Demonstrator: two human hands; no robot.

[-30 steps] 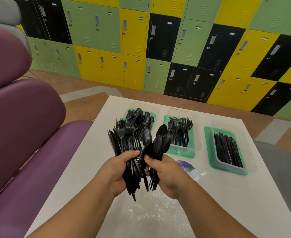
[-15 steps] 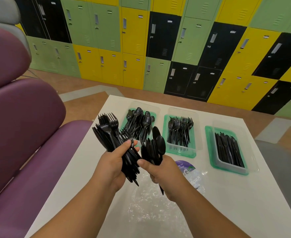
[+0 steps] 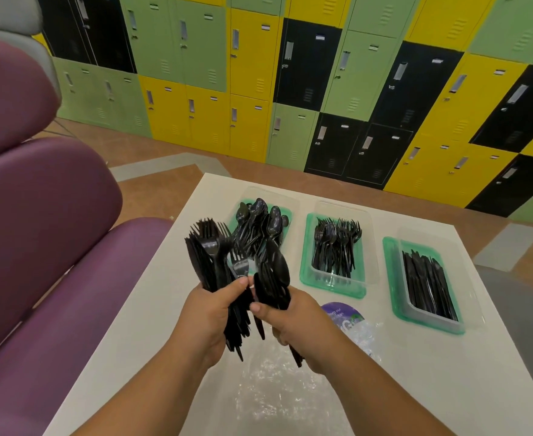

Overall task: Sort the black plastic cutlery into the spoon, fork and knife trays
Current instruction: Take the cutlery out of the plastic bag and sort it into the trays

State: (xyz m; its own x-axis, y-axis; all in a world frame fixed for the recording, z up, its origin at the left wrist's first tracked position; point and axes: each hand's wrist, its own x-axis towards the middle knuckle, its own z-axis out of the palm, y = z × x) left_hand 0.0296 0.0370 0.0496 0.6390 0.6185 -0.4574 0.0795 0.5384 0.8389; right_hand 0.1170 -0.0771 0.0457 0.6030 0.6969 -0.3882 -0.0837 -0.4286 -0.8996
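Note:
My left hand (image 3: 210, 316) grips a thick bundle of black forks and knives (image 3: 210, 256), tines up, above the near left of the white table (image 3: 416, 372). Close beside it, my right hand (image 3: 293, 325) holds a smaller bunch of black spoons (image 3: 274, 272), bowls up. Three green trays stand in a row at the back of the table. The spoon tray (image 3: 287, 212) is on the left, partly hidden by the held cutlery. In the middle is the fork tray (image 3: 331, 287), and the knife tray (image 3: 394, 297) is on the right.
Crumpled clear plastic wrapping (image 3: 277, 394) lies on the table under my hands, with a purple round label (image 3: 342, 313) beside it. A purple padded seat (image 3: 38, 247) runs along the left side. Coloured lockers (image 3: 259, 73) line the far wall.
The two bunches have come apart: my left hand moved its forks and knives a little left, and my right hand lowered the spoons slightly.

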